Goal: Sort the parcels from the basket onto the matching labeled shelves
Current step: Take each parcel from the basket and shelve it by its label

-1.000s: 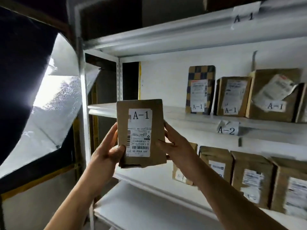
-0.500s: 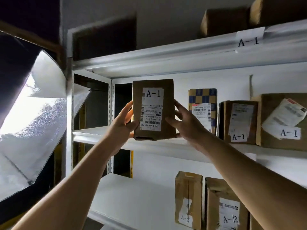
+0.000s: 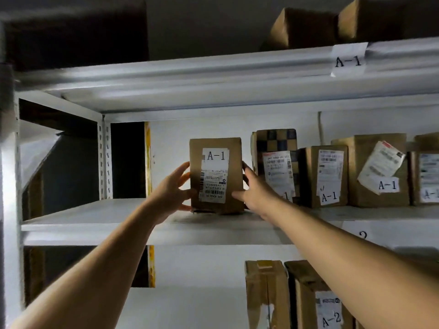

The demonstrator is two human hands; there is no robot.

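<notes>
A brown cardboard parcel (image 3: 217, 174) with a white label reading A-1 stands upright on the white metal shelf (image 3: 95, 219), just left of a row of other A-1 parcels. My left hand (image 3: 172, 189) presses its left side and my right hand (image 3: 255, 188) grips its right side and lower corner. An A-1 tag (image 3: 348, 60) is stuck on the shelf edge above. The basket is out of view.
A checkered parcel (image 3: 276, 143) stands right beside the held one, then several brown A-1 parcels (image 3: 327, 176). Parcels marked A-2 (image 3: 330, 312) stand on the shelf below. Two boxes (image 3: 301, 27) sit on top. The shelf's left part has room; an upright post (image 3: 104, 157) bounds it.
Both hands have lifted the A-1 parcel from chest height up and forward and set its base on the shelf beside the checkered parcel. The view has tilted upward.
</notes>
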